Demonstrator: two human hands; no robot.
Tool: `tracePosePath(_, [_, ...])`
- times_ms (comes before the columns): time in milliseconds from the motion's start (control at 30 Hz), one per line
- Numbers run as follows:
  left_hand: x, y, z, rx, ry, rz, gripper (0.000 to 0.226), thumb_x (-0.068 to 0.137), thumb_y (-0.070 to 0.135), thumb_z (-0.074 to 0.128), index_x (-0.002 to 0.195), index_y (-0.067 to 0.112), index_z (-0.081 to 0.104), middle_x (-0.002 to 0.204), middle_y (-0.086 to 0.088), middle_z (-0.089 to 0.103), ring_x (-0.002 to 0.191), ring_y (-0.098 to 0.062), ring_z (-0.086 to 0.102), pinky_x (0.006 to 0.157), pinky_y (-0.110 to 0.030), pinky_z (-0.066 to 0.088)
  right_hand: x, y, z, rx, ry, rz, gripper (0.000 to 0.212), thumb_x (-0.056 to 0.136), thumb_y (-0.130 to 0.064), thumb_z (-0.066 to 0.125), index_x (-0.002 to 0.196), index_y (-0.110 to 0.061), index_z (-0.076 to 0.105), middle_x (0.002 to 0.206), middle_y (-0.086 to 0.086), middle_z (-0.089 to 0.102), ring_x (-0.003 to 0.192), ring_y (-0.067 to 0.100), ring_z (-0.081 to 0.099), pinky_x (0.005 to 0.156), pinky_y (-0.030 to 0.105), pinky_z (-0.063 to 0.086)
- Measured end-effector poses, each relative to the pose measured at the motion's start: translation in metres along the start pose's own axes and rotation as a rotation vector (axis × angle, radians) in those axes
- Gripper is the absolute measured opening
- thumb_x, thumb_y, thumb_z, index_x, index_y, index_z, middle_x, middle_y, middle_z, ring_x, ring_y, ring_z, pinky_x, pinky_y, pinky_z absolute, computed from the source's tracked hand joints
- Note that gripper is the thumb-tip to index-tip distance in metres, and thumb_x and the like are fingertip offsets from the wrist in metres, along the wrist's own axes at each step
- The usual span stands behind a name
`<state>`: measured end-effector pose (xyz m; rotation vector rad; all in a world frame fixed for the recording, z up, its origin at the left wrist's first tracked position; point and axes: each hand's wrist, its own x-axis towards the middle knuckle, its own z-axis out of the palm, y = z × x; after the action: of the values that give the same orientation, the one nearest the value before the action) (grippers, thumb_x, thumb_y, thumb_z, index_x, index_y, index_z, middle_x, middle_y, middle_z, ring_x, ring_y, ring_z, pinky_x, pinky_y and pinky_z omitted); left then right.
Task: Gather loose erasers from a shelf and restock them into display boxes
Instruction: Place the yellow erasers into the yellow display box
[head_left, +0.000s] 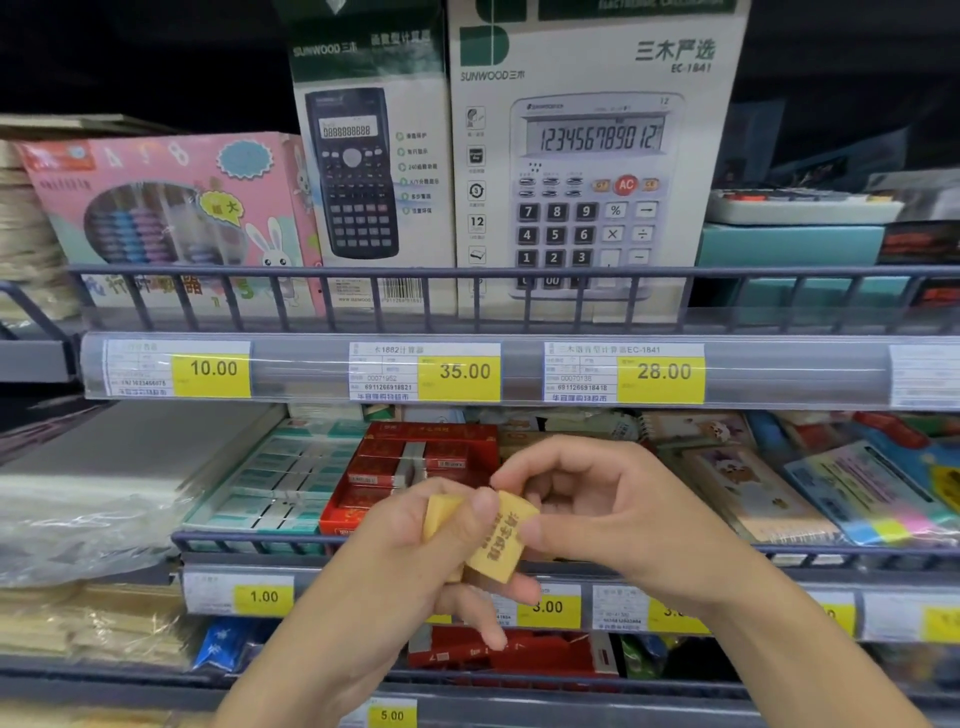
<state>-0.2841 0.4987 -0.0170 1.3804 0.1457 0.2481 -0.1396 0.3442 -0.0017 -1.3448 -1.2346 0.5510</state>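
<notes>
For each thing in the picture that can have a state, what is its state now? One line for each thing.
Yellow erasers: held in front of the shelf, not yet in a box.
Left hand: grips the erasers, thumb on top.
Right hand: pinches the eraser's right end.
Red display box: open, partly filled.
Green-and-white eraser box: open, rows nearly full.
Large calculator box: upright, closed.

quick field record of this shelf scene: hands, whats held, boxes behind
left hand: grips yellow erasers
right hand: pinches the same erasers
red box: on middle shelf behind the hands, holds red-wrapped erasers
teal box: left of red box, holds teal-wrapped erasers
calculator boxes: upper shelf
</notes>
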Motion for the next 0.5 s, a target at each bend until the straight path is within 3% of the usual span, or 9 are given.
tracePosePath(67, [-0.001,0.0,-0.002,0.046,-0.029,-0.034,0.033,0.082,0.044,0.075,0.096,0.014,0.077,0.1,-0.02,0.078,0.095,-0.038,0.078,0.059,-0.033,0.064,0.0,0.0,0.001,0.082,0.033,0.027,0.022,0.083,-0.007,0.073,0.104,-0.014,0.076,0.094,0.005,0.071,0.088,0.018,0.064,0.078,0.029,0.054])
tracePosePath(133, [-0.001,-0.001,-0.006,0.117,-0.043,-0.046,0.028,0.081,0.045,0.077,0.093,0.02,0.079,0.103,-0.016,0.079,0.097,-0.036,0.078,0.068,-0.035,0.065,0.0,0.001,-0.001,0.113,0.08,0.046,0.024,0.083,-0.005,0.072,0.104,-0.016,0.077,0.096,0.003,0.073,0.089,0.018,0.065,0.077,0.029,0.055])
tracePosePath(200, [-0.001,-0.002,-0.008,0.208,-0.035,-0.036,0.026,0.083,0.046,0.077,0.096,0.022,0.079,0.099,-0.014,0.08,0.085,-0.033,0.078,0.07,-0.035,0.064,0.001,0.001,0.0,0.111,0.11,0.054,0.027,0.085,-0.005,0.073,0.108,-0.019,0.076,0.105,0.005,0.075,0.095,0.02,0.067,0.08,0.032,0.057])
tracePosePath(300, [0.0,-0.003,-0.007,0.242,0.029,0.031,0.025,0.086,0.047,0.074,0.094,0.024,0.079,0.079,-0.013,0.077,0.051,-0.024,0.06,0.055,-0.028,0.053,0.001,0.001,0.007,0.078,0.248,0.056,0.029,0.08,-0.01,0.081,0.105,-0.022,0.075,0.103,0.003,0.075,0.087,0.018,0.067,0.076,0.03,0.059])
tracePosePath(400, [0.003,-0.006,-0.008,0.194,0.121,0.089,0.031,0.082,0.051,0.073,0.095,0.023,0.08,0.063,-0.014,0.066,0.041,-0.018,0.045,0.046,-0.023,0.042,-0.006,0.002,0.015,-0.159,0.293,0.034,0.034,0.075,-0.031,0.085,0.106,-0.034,0.071,0.099,-0.004,0.07,0.081,0.013,0.067,0.073,0.035,0.06])
tracePosePath(500, [0.005,-0.008,-0.008,0.171,0.138,0.111,0.033,0.081,0.052,0.073,0.094,0.023,0.079,0.059,-0.012,0.061,0.04,-0.017,0.042,0.043,-0.022,0.038,-0.014,0.004,0.019,-0.474,0.231,-0.003,0.035,0.079,-0.044,0.076,0.112,-0.045,0.065,0.109,-0.015,0.059,0.095,0.014,0.062,0.082,0.035,0.055])
